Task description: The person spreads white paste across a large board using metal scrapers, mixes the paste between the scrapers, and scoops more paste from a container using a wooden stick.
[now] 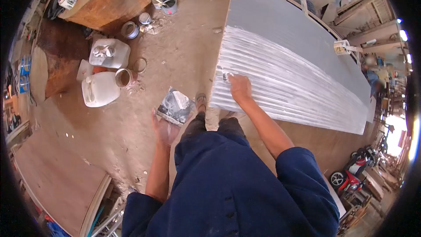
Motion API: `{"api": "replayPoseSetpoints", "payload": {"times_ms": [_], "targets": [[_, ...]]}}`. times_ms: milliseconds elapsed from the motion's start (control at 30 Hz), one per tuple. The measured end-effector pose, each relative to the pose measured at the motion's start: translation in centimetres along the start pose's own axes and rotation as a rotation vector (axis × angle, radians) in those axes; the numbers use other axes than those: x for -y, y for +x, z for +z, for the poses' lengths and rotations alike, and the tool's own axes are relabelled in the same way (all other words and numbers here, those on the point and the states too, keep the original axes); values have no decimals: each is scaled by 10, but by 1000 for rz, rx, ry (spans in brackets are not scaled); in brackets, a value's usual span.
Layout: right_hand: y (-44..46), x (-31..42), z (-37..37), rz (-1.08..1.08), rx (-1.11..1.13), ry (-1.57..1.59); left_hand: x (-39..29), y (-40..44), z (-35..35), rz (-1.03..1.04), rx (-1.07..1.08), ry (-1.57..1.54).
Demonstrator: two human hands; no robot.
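Note:
A dark square board with a pale lump of paste on it rests on my left hand, whose fingers hold it from below and at its edge. My right hand is closed around a small scraper, which touches the left part of a large grey panel. White streaks in long lines cover the near part of this panel; its far part is plain grey.
On the floor at the left stand two white jugs, an open can and several paint tins. Stacked boards lie at the lower left. A red motorbike stands at the lower right. A white bucket is beyond the panel.

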State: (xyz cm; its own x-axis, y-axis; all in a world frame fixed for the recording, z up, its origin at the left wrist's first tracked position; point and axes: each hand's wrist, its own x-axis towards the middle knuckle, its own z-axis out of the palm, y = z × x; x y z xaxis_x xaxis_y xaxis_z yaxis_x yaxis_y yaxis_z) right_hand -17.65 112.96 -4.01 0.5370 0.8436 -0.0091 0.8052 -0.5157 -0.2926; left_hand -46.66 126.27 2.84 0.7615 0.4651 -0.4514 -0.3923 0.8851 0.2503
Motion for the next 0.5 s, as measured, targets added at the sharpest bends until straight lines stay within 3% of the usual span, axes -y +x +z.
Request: {"api": "replayPoseSetpoints", "payload": {"times_ms": [67, 133, 233, 367, 433, 500], "targets": [[-3, -10, 0, 6, -31, 32, 3, 7, 3, -15, 5, 13], [2, -8, -17, 156, 103, -15, 8, 13, 9, -16, -3, 19], [-13, -26, -2, 31, -14, -15, 19, 9, 13, -36, -47, 40], [-15, -46, -4, 43, -9, 3, 36, 18, 24, -63, -59, 1], [-19, -50, -7, 57, -138, 7, 46, 11, 29, -77, -66, -23], [-31, -49, -6, 69, -35, -9, 51, 3, 35, -86, -92, -21]]}}
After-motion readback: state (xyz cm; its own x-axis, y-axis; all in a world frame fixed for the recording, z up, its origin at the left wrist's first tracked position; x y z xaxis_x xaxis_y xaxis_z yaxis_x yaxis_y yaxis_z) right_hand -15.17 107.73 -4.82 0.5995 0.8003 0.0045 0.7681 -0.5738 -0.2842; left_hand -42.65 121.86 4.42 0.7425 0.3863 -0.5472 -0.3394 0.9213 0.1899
